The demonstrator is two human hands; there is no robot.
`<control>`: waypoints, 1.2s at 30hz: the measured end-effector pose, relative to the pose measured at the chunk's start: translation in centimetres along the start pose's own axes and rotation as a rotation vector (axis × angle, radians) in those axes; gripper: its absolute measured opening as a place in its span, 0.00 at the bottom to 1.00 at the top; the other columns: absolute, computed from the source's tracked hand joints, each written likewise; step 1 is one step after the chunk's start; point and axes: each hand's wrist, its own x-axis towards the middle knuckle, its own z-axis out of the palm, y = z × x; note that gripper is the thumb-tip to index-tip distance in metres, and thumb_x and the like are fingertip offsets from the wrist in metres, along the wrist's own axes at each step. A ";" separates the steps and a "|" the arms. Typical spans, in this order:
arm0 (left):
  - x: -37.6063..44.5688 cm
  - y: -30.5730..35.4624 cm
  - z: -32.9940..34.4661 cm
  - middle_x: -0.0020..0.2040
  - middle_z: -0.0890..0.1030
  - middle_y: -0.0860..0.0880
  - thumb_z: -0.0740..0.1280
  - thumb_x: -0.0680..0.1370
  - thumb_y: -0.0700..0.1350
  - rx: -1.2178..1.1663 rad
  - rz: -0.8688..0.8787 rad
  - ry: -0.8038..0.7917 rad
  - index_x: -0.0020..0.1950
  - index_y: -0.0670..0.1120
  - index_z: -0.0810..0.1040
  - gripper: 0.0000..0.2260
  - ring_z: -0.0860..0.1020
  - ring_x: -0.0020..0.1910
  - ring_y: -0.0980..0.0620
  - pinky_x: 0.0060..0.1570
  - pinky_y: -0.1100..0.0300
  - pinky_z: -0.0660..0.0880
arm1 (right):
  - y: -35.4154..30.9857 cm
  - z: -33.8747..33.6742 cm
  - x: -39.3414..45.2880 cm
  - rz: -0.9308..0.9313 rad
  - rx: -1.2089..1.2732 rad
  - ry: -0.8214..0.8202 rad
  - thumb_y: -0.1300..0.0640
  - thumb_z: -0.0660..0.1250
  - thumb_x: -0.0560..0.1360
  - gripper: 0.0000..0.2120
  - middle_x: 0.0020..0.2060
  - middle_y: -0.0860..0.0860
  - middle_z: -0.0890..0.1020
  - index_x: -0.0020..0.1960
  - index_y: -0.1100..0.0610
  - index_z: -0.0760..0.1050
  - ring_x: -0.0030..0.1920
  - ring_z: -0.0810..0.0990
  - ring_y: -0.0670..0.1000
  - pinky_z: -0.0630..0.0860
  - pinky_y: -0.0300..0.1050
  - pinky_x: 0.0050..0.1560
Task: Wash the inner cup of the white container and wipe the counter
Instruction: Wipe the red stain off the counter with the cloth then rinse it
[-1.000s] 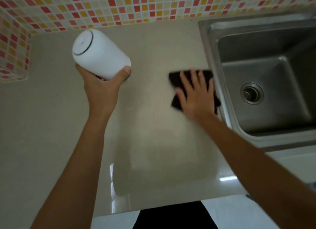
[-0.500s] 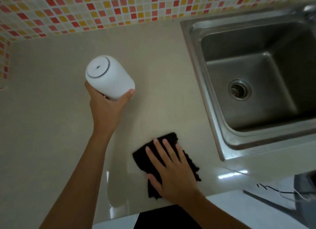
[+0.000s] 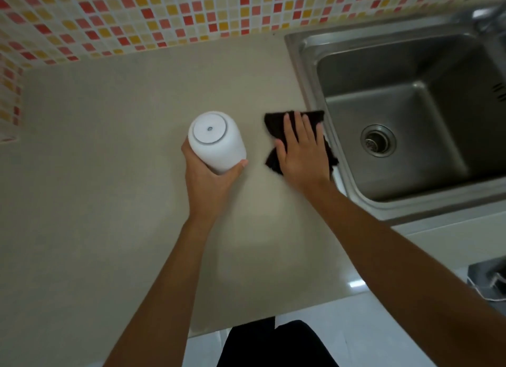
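Beige counter [image 3: 95, 202], steel sink [image 3: 309, 73] at right. White container [image 3: 216, 142] gripped low in left hand [image 3: 208, 186], seemingly lifted off the counter. Right hand [image 3: 301, 153] flat, fingers spread, pressing black cloth [image 3: 273, 123] down just beside the sink rim.

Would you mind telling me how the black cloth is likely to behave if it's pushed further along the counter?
The black cloth looks limp and crumpled, so it would probably bunch rather than slide flat. The right hand presses it flat-palmed, which likely keeps it spread. Its edge overlaps the sink rim, so it may droop in.
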 end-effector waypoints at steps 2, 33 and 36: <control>0.1 -0.1 -0.2 0.68 0.71 0.53 0.81 0.63 0.50 0.009 0.011 -0.036 0.72 0.52 0.58 0.45 0.71 0.63 0.60 0.60 0.68 0.70 | 0.6 -0.1 -4.4 0.028 -0.001 0.026 0.48 0.49 0.81 0.26 0.74 0.59 0.62 0.76 0.60 0.57 0.75 0.58 0.58 0.51 0.57 0.75; -3.3 16.5 8.8 0.39 0.77 0.50 0.69 0.77 0.44 0.214 0.390 -0.698 0.45 0.44 0.81 0.05 0.76 0.40 0.54 0.43 0.61 0.72 | 9.1 -19.4 -5.7 0.338 0.699 0.108 0.55 0.69 0.73 0.08 0.41 0.45 0.72 0.39 0.54 0.70 0.38 0.71 0.40 0.65 0.23 0.37; -2.1 20.6 10.7 0.44 0.78 0.50 0.68 0.77 0.46 0.192 0.495 -0.672 0.48 0.49 0.79 0.02 0.76 0.46 0.56 0.47 0.62 0.72 | 12.6 -22.7 -4.5 0.334 0.961 0.067 0.54 0.69 0.71 0.11 0.37 0.47 0.77 0.34 0.48 0.68 0.38 0.75 0.47 0.70 0.39 0.40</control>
